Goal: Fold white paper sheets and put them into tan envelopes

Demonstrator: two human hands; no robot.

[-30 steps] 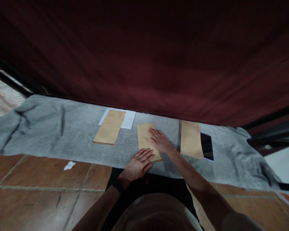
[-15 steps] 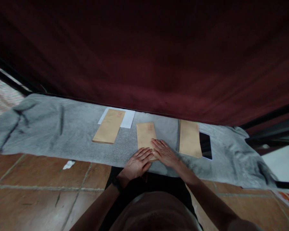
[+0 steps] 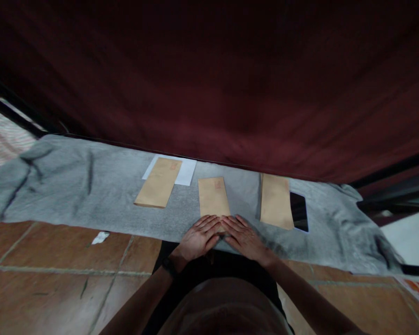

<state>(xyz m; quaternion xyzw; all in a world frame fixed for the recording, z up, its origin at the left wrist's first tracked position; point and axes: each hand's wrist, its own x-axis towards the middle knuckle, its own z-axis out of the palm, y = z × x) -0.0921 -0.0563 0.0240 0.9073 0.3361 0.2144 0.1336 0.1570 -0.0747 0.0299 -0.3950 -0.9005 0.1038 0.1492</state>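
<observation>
A brown paper envelope with faint red print lies in front of me on the grey cloth. Flat on its near end rests my left hand, fingers stretched out; a dark band circles that wrist. My right hand lies beside it, also flat, its fingertips almost meeting the left ones on the envelope. Together they hide the envelope's near edge. To the left another brown envelope overlaps a white sheet. On the right lie more brown envelopes, seemingly stacked.
A phone with a dark screen lies against the right-hand envelopes. Behind the cloth-covered surface hangs a dark red curtain. A scrap of white paper is on the tiled floor. White board or paper stands at far right.
My right hand has slid toward me, down the middle envelope to its near end, uncovering more of its surface. My left hand has stayed in nearly the same place.
</observation>
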